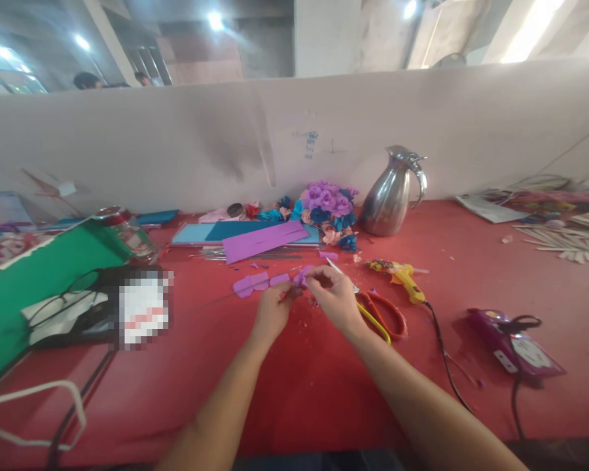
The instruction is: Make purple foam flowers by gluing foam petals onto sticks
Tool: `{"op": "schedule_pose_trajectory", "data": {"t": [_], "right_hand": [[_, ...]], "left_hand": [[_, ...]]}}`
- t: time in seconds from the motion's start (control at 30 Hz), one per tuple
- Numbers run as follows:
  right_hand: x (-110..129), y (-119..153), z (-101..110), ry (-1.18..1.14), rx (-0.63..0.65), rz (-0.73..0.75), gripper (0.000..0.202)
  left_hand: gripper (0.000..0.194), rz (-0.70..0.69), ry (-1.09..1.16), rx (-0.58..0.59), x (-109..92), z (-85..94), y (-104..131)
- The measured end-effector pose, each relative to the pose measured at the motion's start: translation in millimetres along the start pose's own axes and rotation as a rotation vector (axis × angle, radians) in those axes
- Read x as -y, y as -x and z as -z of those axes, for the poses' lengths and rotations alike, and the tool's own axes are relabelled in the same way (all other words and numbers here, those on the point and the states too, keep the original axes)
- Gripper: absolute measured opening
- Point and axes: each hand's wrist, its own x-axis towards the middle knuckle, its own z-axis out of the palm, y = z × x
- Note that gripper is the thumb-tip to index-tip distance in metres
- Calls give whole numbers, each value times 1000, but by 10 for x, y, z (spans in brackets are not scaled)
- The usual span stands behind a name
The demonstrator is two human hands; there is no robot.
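1. Over the middle of the red table [294, 412], in the head view, the left hand [275, 311] and the right hand [336, 297] both pinch a small purple paper piece [302, 276]. They meet close together, maybe because it is so little and thin.
2. Just left of it, loose purple petals [250, 284] lie flat, perhaps to be easy to reach.
3. Scissors [383, 317] rest by the right hand. Farther right lies a yellow glue gun [405, 281], its cord running toward the near edge, maybe to stay out of the way.
4. Behind the hands, a purple sheet [265, 242] lies near a bunch of paper flowers [326, 203].
5. At the back stands a shiny metal jug [387, 199]; its inside is hidden. A glass jar [127, 232] with a red lid tilts at the left; I cannot tell what it holds.
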Motion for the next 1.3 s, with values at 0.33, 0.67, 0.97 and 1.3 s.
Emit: {"op": "schedule_pose_trajectory", "data": {"t": [0.33, 0.67, 0.97, 1.3], "right_hand": [[59, 3, 49, 11, -5, 138, 15], [34, 2, 23, -89, 32, 86, 21], [66, 25, 1, -81, 72, 130, 14], [48, 29, 18, -74, 82, 122, 12]], "left_hand": [[24, -28, -61, -11, -23, 25, -6], [23, -18, 66, -21, -84, 12, 9], [26, 29, 202, 14, -97, 4, 6], [26, 56, 295, 92, -155, -6, 38]]}}
